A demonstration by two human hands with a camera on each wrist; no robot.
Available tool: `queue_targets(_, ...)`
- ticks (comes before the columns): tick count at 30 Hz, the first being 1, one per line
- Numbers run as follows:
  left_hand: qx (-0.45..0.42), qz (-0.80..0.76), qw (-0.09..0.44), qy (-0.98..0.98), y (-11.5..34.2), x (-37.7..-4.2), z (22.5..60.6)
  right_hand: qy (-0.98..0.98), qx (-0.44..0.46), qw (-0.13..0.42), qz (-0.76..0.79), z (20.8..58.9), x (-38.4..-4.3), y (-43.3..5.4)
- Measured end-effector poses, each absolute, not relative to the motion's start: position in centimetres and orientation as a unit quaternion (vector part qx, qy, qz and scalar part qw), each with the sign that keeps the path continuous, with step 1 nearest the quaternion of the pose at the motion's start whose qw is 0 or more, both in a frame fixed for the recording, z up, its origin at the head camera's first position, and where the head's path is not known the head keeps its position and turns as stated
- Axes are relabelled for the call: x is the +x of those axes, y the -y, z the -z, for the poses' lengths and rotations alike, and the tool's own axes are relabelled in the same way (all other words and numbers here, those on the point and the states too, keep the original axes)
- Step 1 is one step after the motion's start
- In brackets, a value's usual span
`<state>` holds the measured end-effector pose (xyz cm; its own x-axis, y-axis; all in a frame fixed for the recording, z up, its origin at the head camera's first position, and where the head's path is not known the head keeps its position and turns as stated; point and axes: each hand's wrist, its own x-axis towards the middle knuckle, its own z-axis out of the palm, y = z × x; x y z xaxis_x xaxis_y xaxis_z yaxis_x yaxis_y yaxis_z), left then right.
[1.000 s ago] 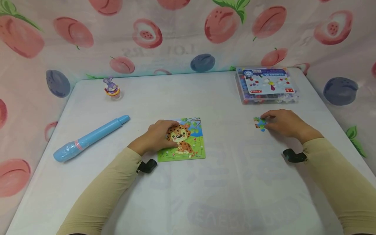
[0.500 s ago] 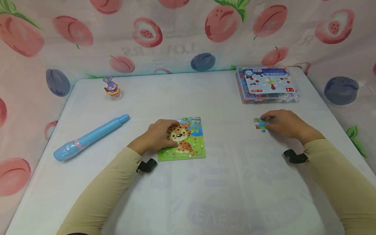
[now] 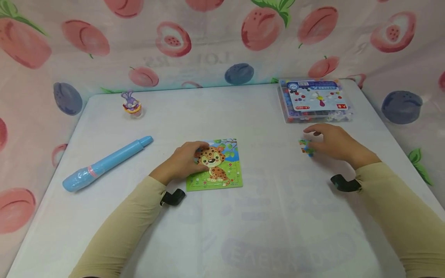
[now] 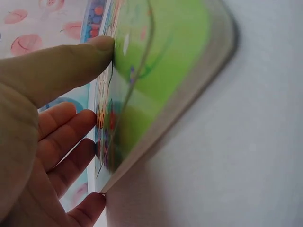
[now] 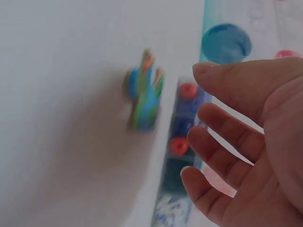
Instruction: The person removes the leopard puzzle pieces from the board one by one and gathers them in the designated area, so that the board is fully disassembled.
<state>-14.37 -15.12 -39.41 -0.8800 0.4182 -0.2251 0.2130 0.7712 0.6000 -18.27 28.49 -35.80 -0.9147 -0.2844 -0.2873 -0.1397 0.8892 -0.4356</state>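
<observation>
Your right grip (image 3: 335,143) is spread fairly wide, holding nothing; the puzzle piece (image 3: 304,148) lies just left of its thumb (image 5: 232,84), seemingly untouched. Your left hand (image 3: 182,159), farther off, rests on the puzzle board (image 3: 227,170).

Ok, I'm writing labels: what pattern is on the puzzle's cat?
The cat is orange with dark spots, best seen in the head view.

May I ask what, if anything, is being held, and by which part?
Nothing: the left hand touches the leopard puzzle on its left side; the right hand is empty.
</observation>
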Motion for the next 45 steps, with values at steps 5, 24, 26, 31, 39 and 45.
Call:
queue_targets(5,0.168,-0.298,0.169,-0.924,15.1,-14.5,39.4,-0.952,-0.148,0.159,0.217,35.1,-18.3,-26.1)
queue_targets(24,0.131,-0.302,0.147,-0.933,14.7,-14.5,39.2,-0.918,-0.227,0.179,0.270,36.2,-19.0,-16.0)
queue_targets(26,0.132,-0.302,0.147,-0.933,14.7,-14.5,39.3,-0.915,-0.243,0.180,0.269,36.4,-18.9,-15.0)
queue_targets(31,0.131,-0.301,0.145,-0.933,14.8,-14.5,39.3,-0.908,-0.281,0.173,0.257,37.0,-18.9,-12.7)
queue_targets(39,0.122,-0.308,0.151,-0.931,14.8,-14.6,39.1,-0.903,-0.301,0.185,0.243,37.8,-18.8,-10.0)
queue_targets(45,0.123,-0.311,0.153,-0.930,14.7,-14.6,39.2,-0.903,-0.305,0.197,0.232,38.2,-18.7,-9.1)
